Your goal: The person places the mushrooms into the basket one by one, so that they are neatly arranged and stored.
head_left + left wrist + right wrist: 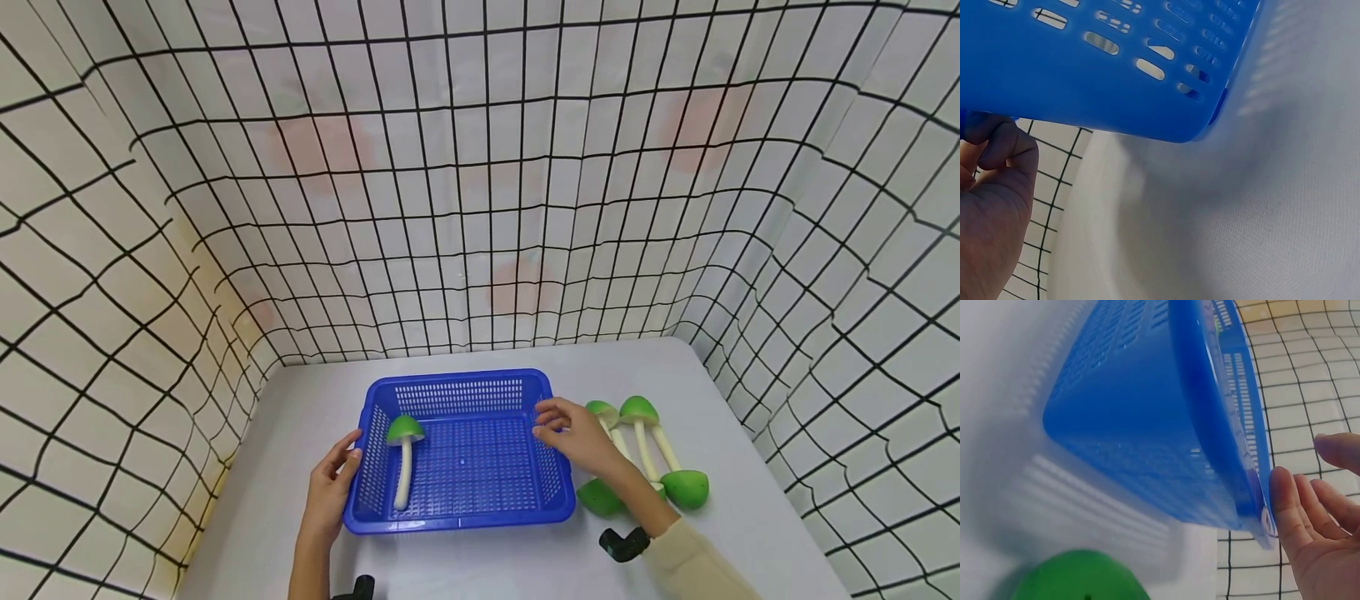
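The basket (pixel 457 524) is set on the table (pixel 450 567), between the two hands. Its left rim is pinched between the thumb and curled fingers of the left hand (pixel 326 490). At the right rim, the right hand (pixel 577 433) is held loose, thumb apart from the fingers; nothing is gripped by it, and whether the rim is touched cannot be told. One mushroom (pixel 405 458) is laid inside along the left wall, cap towards the far side. Several others (pixel 643 450) are grouped outside, right of the basket, partly hidden by the right forearm.

CAUTION: If the basket is raised or pulled by the left side alone, tilting may result and the mushroom may be rolled. If the right forearm is swept low, the outer mushrooms may be scattered.
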Demonstrator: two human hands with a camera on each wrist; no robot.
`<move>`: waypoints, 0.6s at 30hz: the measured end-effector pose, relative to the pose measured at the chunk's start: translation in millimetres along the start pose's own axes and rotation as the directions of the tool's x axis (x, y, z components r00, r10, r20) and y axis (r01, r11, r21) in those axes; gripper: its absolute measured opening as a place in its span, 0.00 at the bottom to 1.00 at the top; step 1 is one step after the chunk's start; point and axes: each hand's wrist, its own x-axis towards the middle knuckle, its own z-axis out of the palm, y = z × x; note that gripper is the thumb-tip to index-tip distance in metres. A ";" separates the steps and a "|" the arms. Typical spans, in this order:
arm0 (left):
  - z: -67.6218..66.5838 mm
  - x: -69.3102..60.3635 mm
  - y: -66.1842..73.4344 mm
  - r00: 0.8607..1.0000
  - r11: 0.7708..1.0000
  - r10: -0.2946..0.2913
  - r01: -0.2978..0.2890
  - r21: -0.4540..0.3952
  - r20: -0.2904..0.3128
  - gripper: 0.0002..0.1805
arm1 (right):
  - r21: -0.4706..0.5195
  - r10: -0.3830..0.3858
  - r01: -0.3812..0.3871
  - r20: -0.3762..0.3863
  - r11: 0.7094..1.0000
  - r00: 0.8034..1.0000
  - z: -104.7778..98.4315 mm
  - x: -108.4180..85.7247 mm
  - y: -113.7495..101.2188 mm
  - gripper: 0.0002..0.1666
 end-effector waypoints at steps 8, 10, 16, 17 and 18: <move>-1.0 2.0 -1.6 1.000 1.000 -0.008 0.008 0.001 -0.003 0.25 | 0.008 0.048 -0.047 -0.053 0.999 0.997 -17.7 -4.7 4.9 0.27; -1.1 2.7 -2.2 1.000 1.000 -0.008 0.008 0.001 -0.003 0.25 | 0.007 0.040 -0.040 -0.060 0.999 0.997 -21.1 -5.1 6.2 0.28; -0.2 3.7 -2.5 1.000 1.000 -0.004 0.004 0.000 0.000 0.25 | 0.024 0.022 -0.021 -0.075 0.999 0.997 -30.3 -7.0 10.3 0.27; -0.1 3.6 -2.4 1.000 1.000 -0.004 0.004 0.000 -0.001 0.25 | 0.021 0.024 -0.022 -0.079 1.000 0.997 -32.1 -7.6 11.0 0.27; 0.1 3.3 -2.1 1.000 1.000 -0.002 0.002 0.000 0.000 0.25 | 0.020 0.027 -0.025 -0.082 0.999 0.996 -33.8 -8.4 11.5 0.28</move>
